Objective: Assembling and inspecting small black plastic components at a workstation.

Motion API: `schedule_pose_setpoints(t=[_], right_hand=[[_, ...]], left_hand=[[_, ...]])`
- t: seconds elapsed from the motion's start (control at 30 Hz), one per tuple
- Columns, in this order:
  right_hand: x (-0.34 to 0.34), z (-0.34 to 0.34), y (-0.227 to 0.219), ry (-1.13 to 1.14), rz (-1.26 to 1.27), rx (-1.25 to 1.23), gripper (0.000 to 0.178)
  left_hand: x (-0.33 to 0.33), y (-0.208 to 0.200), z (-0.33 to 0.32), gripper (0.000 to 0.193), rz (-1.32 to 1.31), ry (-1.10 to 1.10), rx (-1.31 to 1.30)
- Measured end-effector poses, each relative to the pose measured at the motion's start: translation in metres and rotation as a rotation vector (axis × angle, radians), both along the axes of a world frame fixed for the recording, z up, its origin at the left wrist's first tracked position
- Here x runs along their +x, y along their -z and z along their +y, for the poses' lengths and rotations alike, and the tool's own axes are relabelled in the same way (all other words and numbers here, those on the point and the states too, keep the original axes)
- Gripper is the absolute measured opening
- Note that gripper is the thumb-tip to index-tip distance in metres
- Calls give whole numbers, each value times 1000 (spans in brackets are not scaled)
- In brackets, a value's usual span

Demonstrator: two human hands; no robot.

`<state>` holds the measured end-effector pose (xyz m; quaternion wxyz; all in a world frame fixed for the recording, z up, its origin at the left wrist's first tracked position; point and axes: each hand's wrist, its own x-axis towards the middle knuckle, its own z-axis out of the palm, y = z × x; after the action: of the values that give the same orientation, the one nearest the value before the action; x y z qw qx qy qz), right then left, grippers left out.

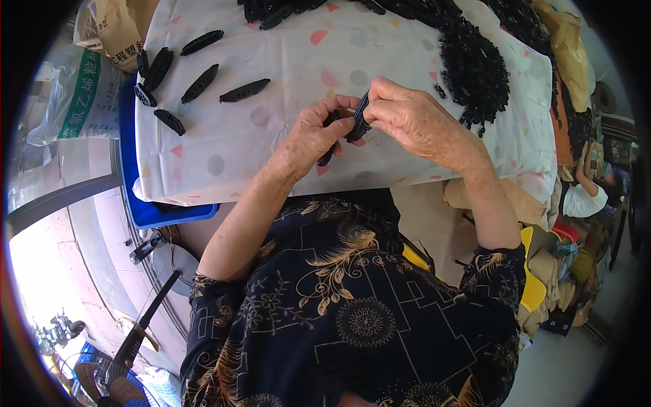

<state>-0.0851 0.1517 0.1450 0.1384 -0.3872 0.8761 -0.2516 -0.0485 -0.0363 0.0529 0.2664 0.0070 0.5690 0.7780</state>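
Note:
In front of me, over the patterned cloth, my left hand [305, 139] and my right hand [422, 123] come together. Between them is a slim, ribbed black plastic part [357, 123], gripped by the fingers of both hands. A second dark elongated piece [326, 157] sticks out below the left fingers and seems to be held in that palm. Whether something small is pinched in the right fingertips is hidden. To the left lie several long oval black plastic pieces with slots, among them one piece [245, 91] closest to my left hand.
A white cloth with coloured shapes [224, 136] covers the table. Small black parts [475, 74] are heaped at the right, and larger black pieces [278, 10] along the far edge. A blue tray [173, 216] juts out at the left. Another person [584, 193] is at the far right.

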Motion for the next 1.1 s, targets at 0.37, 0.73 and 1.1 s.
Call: schedule_pose_setpoints(t=[0.37, 0.73, 1.1], right_hand=[[-19, 6, 11, -160, -25, 24, 9], [-11, 8, 51, 447, -589, -481, 39], [-6, 14, 68, 509, -947, -794, 40]], left_hand=[[-2, -9, 9, 26, -18, 24, -122], [-1, -7, 12, 36, 73, -168, 10], [-15, -14, 28, 62, 42, -104, -145]])
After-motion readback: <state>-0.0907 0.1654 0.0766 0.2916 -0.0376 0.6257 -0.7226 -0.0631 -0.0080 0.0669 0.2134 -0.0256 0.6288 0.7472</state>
